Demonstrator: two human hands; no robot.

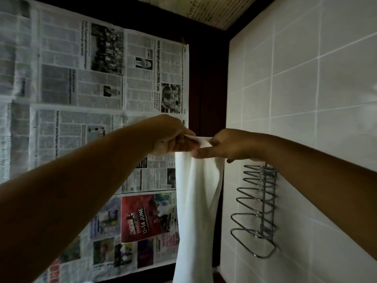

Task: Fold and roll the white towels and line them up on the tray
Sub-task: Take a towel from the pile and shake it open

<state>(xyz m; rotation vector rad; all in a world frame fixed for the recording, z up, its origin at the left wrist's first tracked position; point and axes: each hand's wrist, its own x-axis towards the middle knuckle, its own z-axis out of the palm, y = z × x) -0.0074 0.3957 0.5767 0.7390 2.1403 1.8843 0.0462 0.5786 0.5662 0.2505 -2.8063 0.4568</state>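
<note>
Two hands [173,137] [228,146] hold one white towel [197,201] up.

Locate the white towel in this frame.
Head view, centre: the white towel hangs from the left hand and right hand, between the newspaper sheets on its left and the wire rack on its right.

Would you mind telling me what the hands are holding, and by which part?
A white towel, by its top edge: the left hand and the right hand both pinch it there, close together, and the rest hangs down.
</note>
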